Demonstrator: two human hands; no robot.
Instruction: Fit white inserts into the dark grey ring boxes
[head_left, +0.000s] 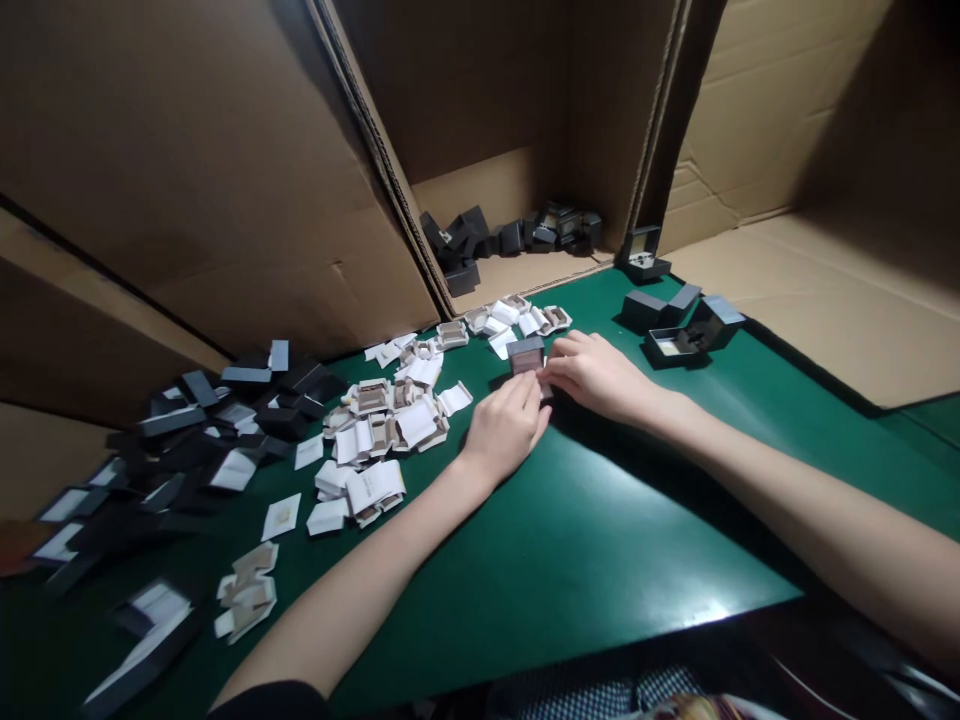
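Note:
Both of my hands meet at a small black hinged box (526, 352) on the green table (585, 540), its lid raised and pale inside. My left hand (506, 425) wraps round the box's near left side, fingers closed. From the right, my right hand (592, 375) reaches into the box with bent, pinched fingertips; whatever lies between them is hidden. Just left of my left hand are white folded card inserts (416, 425), lying in a loose heap. Several open black boxes (675, 345) stand beyond my right hand.
A large pile of open black boxes (247, 400) covers the table's left side. Tall cardboard cartons (225, 170) wall the back; the middle carton (540, 275) holds more black boxes (469, 235). Another carton (847, 290) lies open at right. A flattened insert (247, 590) rests near the front left.

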